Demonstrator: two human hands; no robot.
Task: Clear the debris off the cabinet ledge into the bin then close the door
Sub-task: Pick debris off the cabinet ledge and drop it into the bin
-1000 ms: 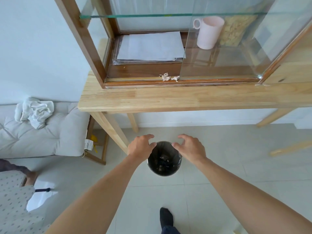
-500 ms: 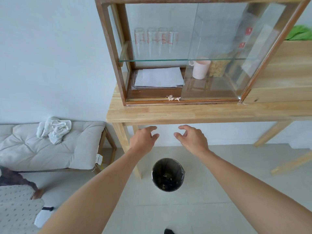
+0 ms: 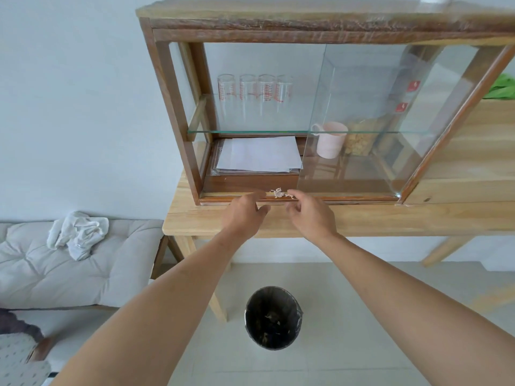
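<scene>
A wooden cabinet point(image 3: 172, 107) with glass sliding doors stands on a light wooden table point(image 3: 390, 218). Its left half is open; the glass door point(image 3: 376, 121) is slid to the right. A small pale clump of debris point(image 3: 278, 193) lies on the front ledge of the cabinet. My left hand point(image 3: 245, 213) is just left of the debris, fingers loosely curled, holding nothing. My right hand point(image 3: 312, 215) is just right of it, fingertips at the ledge beside the debris, also holding nothing. A black bin point(image 3: 273, 317) with scraps inside stands on the floor below.
Inside the cabinet are papers point(image 3: 259, 154), a pink mug point(image 3: 330, 139), several measuring glasses point(image 3: 253, 93) and a glass shelf point(image 3: 250, 132). A grey cushioned bench point(image 3: 83, 274) with a crumpled white cloth point(image 3: 78, 235) stands to the left. Tiled floor surrounds the bin.
Both hands rose from the bin's rim up to the cabinet ledge, ending on either side of the debris. The view tilted upward.
</scene>
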